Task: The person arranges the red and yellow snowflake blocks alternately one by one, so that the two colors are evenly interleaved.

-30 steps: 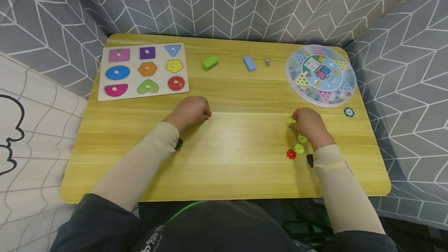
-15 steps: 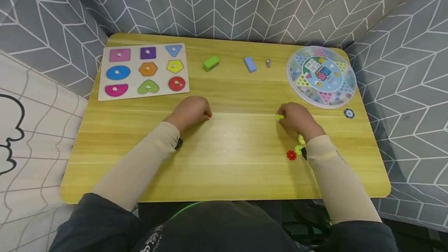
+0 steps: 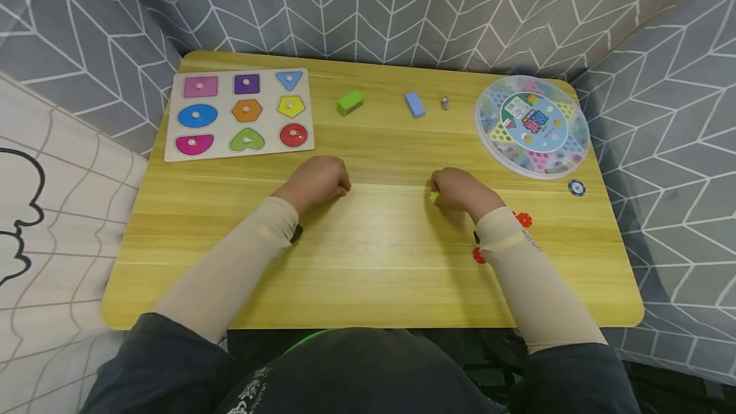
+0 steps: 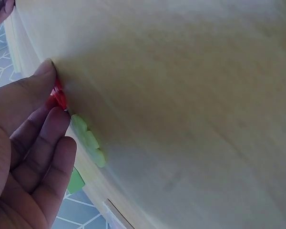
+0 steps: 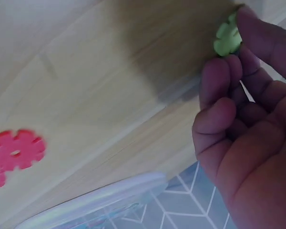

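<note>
You pinch a small red disc [image 4: 60, 98] between the thumb and fingers of your left hand [image 3: 319, 181], low over the yellow wood-grain table [image 3: 391, 241]. The left wrist view also shows a yellow-green notched piece [image 4: 88, 140] right by those fingertips — whether it is joined to the red one, you cannot tell from here. Your right hand [image 3: 460, 193] is well apart from the left and pinches a yellow-green flower-shaped disc [image 5: 227, 38] by its edge, thumb against fingers. Near your right forearm are 2 red spots: a flat notched disc [image 3: 524, 219] on the far side of your beige right sleeve [image 3: 540, 280], and a red piece [image 3: 478, 255] partly hidden by that sleeve on the near side. Farther off, a puzzle board [image 3: 225, 117] with 9 knobbed shapes lies at the left; a green block [image 3: 350, 102], a blue block [image 3: 414, 105] and a tiny cylinder [image 3: 445, 103] sit along the back; at the right lies a round, patterned box [image 3: 533, 126], with a blue-and-white chip [image 3: 577, 188] just beside it
</note>
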Tool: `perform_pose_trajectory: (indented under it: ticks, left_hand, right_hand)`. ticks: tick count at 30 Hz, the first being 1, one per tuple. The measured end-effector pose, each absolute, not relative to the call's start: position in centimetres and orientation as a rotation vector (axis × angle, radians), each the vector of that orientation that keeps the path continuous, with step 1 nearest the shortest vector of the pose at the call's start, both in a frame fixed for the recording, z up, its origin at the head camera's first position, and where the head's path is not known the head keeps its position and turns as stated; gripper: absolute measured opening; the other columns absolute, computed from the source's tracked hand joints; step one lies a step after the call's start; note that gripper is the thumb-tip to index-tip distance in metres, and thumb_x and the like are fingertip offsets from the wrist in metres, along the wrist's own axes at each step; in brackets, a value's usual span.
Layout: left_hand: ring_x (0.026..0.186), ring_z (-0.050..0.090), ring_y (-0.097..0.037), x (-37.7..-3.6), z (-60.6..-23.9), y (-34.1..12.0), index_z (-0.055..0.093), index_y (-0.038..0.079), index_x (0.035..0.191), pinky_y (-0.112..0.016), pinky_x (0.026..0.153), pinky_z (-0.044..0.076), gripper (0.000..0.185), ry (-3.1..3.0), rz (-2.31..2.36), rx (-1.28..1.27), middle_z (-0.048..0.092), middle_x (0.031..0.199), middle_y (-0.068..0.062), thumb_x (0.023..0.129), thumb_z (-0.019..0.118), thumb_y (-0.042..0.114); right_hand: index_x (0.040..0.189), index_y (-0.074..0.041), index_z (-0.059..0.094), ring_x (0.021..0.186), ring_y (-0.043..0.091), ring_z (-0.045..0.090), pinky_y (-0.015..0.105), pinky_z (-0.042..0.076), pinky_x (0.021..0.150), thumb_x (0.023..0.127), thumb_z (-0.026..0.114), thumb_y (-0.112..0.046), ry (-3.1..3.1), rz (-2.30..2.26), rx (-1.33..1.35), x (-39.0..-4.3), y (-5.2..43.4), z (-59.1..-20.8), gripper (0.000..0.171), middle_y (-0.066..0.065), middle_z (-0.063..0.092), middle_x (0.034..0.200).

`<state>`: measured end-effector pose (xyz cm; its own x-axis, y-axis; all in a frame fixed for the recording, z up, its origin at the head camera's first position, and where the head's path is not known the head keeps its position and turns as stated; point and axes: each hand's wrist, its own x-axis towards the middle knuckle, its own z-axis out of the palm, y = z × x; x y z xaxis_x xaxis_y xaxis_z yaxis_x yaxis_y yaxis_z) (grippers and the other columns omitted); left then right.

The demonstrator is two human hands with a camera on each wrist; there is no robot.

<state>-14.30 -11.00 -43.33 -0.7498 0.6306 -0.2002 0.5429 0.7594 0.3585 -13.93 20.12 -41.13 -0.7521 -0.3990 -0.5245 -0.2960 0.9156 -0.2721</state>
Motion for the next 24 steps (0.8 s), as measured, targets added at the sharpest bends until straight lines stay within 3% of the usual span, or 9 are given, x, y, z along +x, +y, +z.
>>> perform_pose_trajectory:
  ticks: [4,9,13,17,24]
  left_hand:
    - [0.098,0.067,-0.025,-14.2,-43.2,-11.1,0.082,0.007,0.103,-0.040,0.093,0.053,0.013,2.647,0.403,0.901,0.074,0.099,-0.005,0.093,0.079,0.014]
    - [0.098,0.067,-0.025,-14.3,-43.2,-11.2,0.082,0.007,0.103,-0.041,0.093,0.053,0.013,2.640,0.414,0.885,0.074,0.100,-0.005,0.094,0.079,0.015]
    - [0.098,0.067,-0.025,-14.3,-43.2,-11.2,0.082,0.007,0.103,-0.041,0.093,0.053,0.014,2.635,0.429,0.870,0.074,0.100,-0.005,0.094,0.079,0.016]
    - [0.098,0.067,-0.025,-14.3,-43.3,-11.1,0.082,0.007,0.103,-0.040,0.093,0.053,0.013,2.633,0.441,0.869,0.073,0.100,-0.005,0.094,0.079,0.016]
    - [0.097,0.066,-0.025,-14.5,-43.5,-11.2,0.082,0.007,0.102,-0.041,0.093,0.053,0.013,2.631,0.463,0.881,0.073,0.100,-0.005,0.094,0.079,0.016]
  right_hand:
    - [0.098,0.001,0.058,0.085,0.028,0.051,0.041,0.044,0.079,0.093,0.075,-0.007,2.451,-0.227,-0.513,-13.8,21.3,-41.2,0.019,0.011,0.056,0.090]
    - [0.086,-0.004,0.057,0.081,0.025,0.048,0.039,0.041,0.074,0.094,0.073,-0.008,2.453,-0.244,-0.526,-13.6,22.1,-41.6,0.019,0.009,0.050,0.087]
    - [0.095,-0.001,0.060,0.086,0.028,0.051,0.042,0.046,0.081,0.094,0.072,-0.007,2.459,-0.280,-0.506,-13.3,22.4,-41.7,0.014,0.011,0.056,0.094]
    - [0.108,0.002,0.059,0.092,0.030,0.053,0.046,0.048,0.089,0.095,0.073,-0.007,2.460,-0.303,-0.462,-13.1,22.7,-41.7,0.021,0.013,0.060,0.101]
    - [0.098,0.001,0.054,0.086,0.028,0.047,0.042,0.041,0.079,0.097,0.071,-0.011,2.454,-0.312,-0.465,-13.0,23.5,-41.9,0.020,0.012,0.051,0.092]
